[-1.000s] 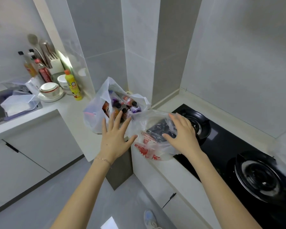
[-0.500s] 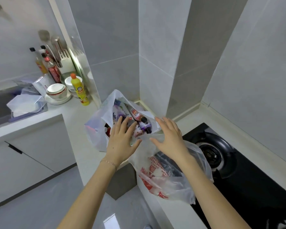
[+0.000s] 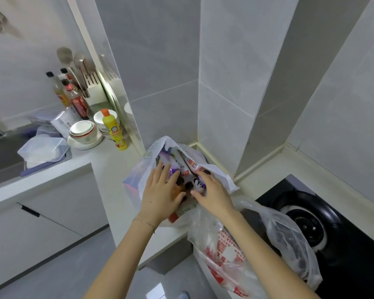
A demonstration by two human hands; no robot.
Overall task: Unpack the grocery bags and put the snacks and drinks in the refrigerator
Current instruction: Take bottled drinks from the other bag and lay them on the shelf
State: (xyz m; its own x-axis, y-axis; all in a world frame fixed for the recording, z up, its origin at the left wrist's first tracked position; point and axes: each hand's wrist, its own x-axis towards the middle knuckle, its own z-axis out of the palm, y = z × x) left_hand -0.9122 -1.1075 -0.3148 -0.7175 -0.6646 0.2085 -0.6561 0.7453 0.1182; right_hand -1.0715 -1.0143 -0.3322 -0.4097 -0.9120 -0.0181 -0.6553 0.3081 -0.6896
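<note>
in the counter [image 3: 108,162] corner, white bag [image 3: 135,182] w/ drink bottles [image 3: 190,164] stands open. l hand [image 3: 160,195] lies flat on the bottles, fingers spread, gripping nothing. r hand [image 3: 215,195] reaches in at its 3 o'clock; can't tell if it grasps any. 2nd bag [image 3: 225,251] sits at 5 o'clock of the first, by the hob [image 3: 343,244].

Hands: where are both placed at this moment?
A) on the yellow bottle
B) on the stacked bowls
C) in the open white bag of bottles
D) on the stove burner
C: the left hand and right hand both reach into the white bag, among its bottles.
</note>
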